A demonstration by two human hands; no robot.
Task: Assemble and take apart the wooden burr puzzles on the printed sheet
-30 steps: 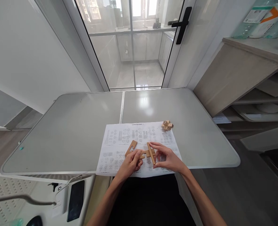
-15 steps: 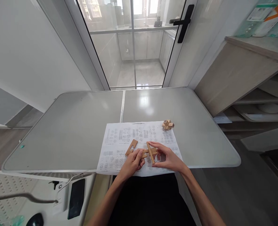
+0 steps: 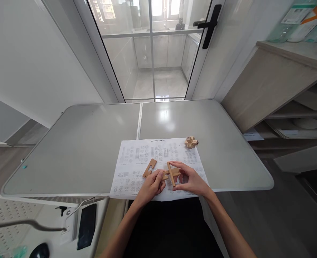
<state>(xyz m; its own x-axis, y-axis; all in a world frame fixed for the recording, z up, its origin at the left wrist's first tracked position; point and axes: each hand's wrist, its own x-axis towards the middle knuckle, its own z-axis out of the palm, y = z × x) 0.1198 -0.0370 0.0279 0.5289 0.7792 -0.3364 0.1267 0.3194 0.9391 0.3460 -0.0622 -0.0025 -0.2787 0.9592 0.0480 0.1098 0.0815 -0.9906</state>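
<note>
My left hand [image 3: 154, 183] pinches the left end of a flat notched wooden puzzle piece [image 3: 165, 175]. A second wooden puzzle piece [image 3: 171, 174] stands crosswise on the first, its long edge facing me. My right hand [image 3: 189, 178] grips that crosswise piece by its two ends, thumb at the near end and fingers at the far end. The first piece sticks out on both sides of it. A loose notched wooden piece [image 3: 150, 168] lies on the printed sheet [image 3: 128, 157], just beyond my left hand. The fingers partly hide how the two held pieces fit together.
An assembled wooden burr puzzle [image 3: 191, 142] sits at the sheet's far right corner. The sheet lies on a grey folding table [image 3: 102, 143]. Lower left, a white surface carries a phone [image 3: 87, 226] and a power strip [image 3: 69, 225]. Shelving [image 3: 276, 82] stands at right.
Almost nothing differs. Both hands keep their grip on the joined wooden pieces, and the view has shifted very slightly.
</note>
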